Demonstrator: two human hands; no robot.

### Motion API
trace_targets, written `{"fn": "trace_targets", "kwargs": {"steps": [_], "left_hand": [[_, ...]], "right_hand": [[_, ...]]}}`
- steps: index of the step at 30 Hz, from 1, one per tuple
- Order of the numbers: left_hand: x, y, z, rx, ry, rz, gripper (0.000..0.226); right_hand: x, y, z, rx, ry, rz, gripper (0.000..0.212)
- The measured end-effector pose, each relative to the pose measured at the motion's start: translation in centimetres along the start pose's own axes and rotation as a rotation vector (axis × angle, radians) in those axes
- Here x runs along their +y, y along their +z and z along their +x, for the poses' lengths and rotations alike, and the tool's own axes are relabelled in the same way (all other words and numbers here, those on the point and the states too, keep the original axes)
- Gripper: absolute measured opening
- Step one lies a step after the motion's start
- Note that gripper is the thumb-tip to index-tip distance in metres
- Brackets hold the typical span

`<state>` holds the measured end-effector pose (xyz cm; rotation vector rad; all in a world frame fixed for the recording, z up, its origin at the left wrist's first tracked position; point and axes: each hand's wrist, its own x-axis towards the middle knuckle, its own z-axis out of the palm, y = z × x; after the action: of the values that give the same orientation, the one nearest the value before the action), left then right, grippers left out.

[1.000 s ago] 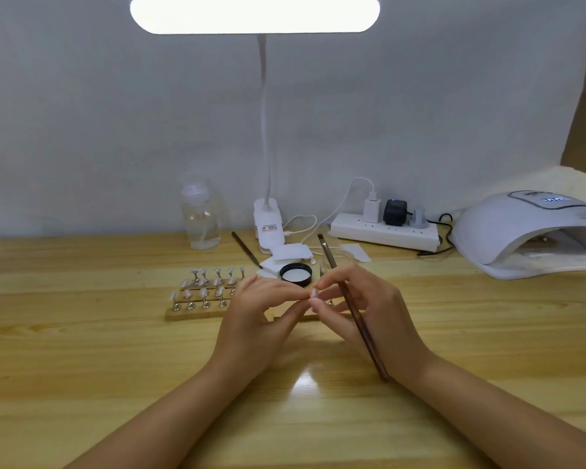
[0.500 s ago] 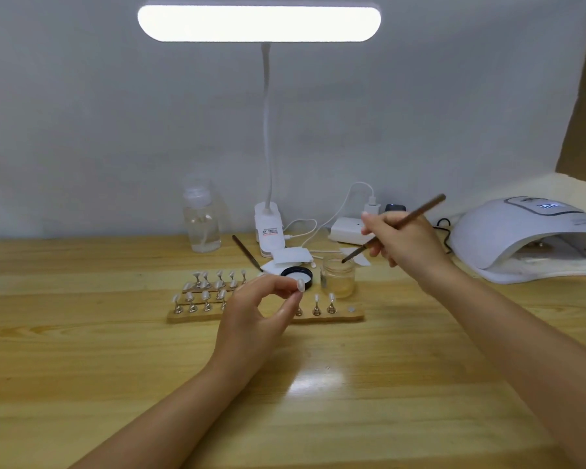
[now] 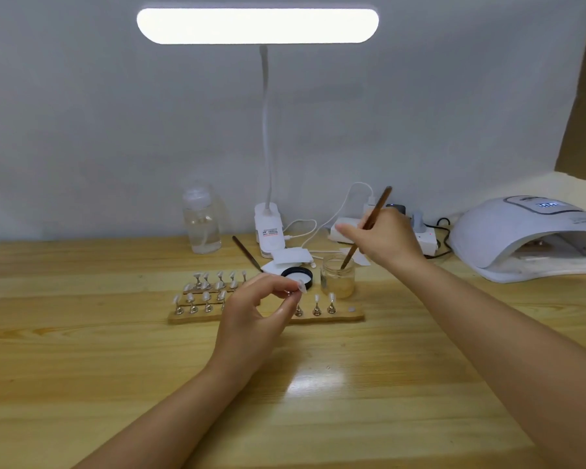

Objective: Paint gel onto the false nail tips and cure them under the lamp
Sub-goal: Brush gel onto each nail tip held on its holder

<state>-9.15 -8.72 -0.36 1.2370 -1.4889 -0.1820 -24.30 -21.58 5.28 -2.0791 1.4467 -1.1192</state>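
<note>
My left hand (image 3: 251,319) pinches a small metal stand carrying one false nail tip (image 3: 301,286), held just above the wooden holder strip (image 3: 349,315). Several more nail tips on stands (image 3: 323,304) sit along that strip and on a second strip (image 3: 214,282) behind it. My right hand (image 3: 383,238) grips a brown brush (image 3: 369,221), whose bristle end dips into the open glass gel jar (image 3: 339,277). The white curing lamp (image 3: 521,238) stands at the far right with its display lit.
A black jar lid (image 3: 297,275) lies left of the jar. A second brush (image 3: 246,252), white pads (image 3: 290,256), a clear pump bottle (image 3: 202,225), the desk lamp base (image 3: 268,230) and a power strip with cables (image 3: 427,240) line the back of the wooden table (image 3: 82,350).
My right hand left the nail tip, carried the brush back and to the right, and lowered its tip into the gel jar. My left hand stayed in place holding the nail tip stand.
</note>
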Motion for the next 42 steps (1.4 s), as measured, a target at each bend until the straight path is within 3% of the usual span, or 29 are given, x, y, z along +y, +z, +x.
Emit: {"fn": "trace_targets", "kwargs": {"steps": [4,10,17,22,27,31,37,42], "left_hand": [[0.0,0.0,0.0,-0.01,-0.002,-0.023,0.021],[-0.1,-0.1,0.1,-0.031,-0.007,-0.021,0.017],[-0.1,0.0,0.0,-0.038,-0.036,-0.006,0.024],[-0.2,0.1,0.1,0.002,-0.049,0.026,0.031],[-0.3,0.1,0.0,-0.005,-0.019,0.031,0.035],[-0.6,0.1,0.0,0.005,-0.023,0.01,0.035],[-0.9,0.2,0.0,-0.031,0.003,0.053,0.034],[-1.0,0.2,0.1,-0.042,-0.015,0.029,0.029]], "right_hand": [[0.7,-0.8,0.3,0.138,0.118,0.243,0.04],[2.0,-0.7,0.3,0.166,0.182,0.331,0.037],[3.1,-2.2,0.1,0.203,0.053,0.266,0.045],[2.4,-2.9,-1.2,0.219,-0.014,0.516,0.038],[1.5,-0.3,-5.5,0.059,-0.28,0.506,0.028],[1.1,1.4,-8.1,0.12,-0.486,0.414,0.02],[0.3,1.7,-9.0,0.181,-0.468,0.471,0.049],[0.3,2.3,-9.3,0.15,-0.499,0.461,0.054]]}}
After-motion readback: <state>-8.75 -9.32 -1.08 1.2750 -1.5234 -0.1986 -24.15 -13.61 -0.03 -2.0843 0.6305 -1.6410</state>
